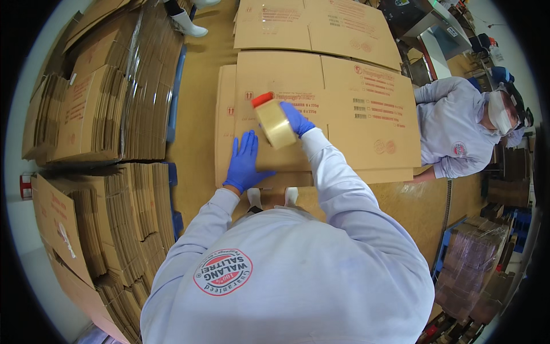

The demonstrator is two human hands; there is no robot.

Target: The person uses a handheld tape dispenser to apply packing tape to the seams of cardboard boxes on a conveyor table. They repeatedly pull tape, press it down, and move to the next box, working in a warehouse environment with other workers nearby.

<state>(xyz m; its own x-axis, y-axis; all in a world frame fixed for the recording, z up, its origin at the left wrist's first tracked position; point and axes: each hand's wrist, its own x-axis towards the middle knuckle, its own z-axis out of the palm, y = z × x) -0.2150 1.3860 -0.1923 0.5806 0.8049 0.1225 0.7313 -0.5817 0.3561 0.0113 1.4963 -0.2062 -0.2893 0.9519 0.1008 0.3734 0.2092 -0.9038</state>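
In a blue glove, my right hand (297, 119) grips a hand-held tape dispenser with a red end (262, 100) and a wide roll of clear packing tape (277, 124). It is over the left half of a flattened cardboard box (283, 150) with red print. My left hand (243, 162), also in a blue glove, lies on the near left part of that cardboard with its thumb spread. Nothing is in the left hand. Another flattened sheet (225, 129) shows from underneath at the left. The roll hides part of the printing.
A second cardboard stack (275, 34) adjoins at the far side. Tall stacks of folded boxes (103, 116) stand on blue pallets at the left. At the right edge a co-worker (455, 124) stands close to the cardboard. A wrapped pallet load (468, 262) stands at the lower right.
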